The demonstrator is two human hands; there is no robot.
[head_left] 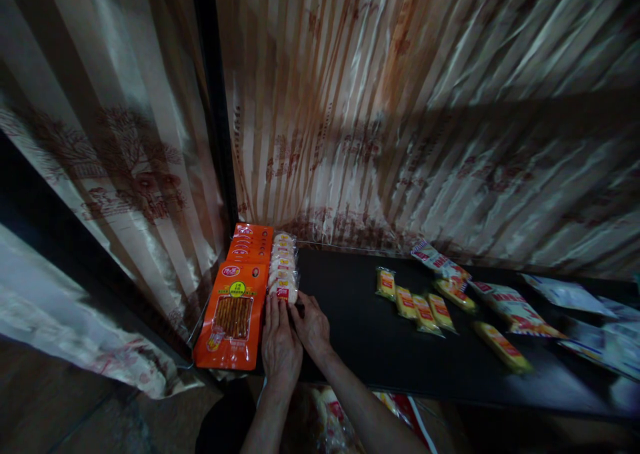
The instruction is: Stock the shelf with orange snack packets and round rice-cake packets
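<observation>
A row of white snacks in clear wrappers with red and yellow labels (283,267) stands on the black shelf (345,321). My left hand (281,341) lies at the front end of this row, its fingers stretched out and the tips against the nearest wrapper. Beside it my right hand (313,324) touches the same end from the right, thumb and fingers apart. I see nothing gripped in either hand. Immediately left of the row, orange snack pouches (233,314) lie overlapped, the front one with a window onto brown sticks.
Small yellow packets (424,313) are scattered to the right. Beyond them are red-and-white bags (517,307) and blue-white packs (565,295), blurred. Striped curtains (345,141) and a dark post (215,101) border the shelf. Below it sit more wrapped goods (333,414).
</observation>
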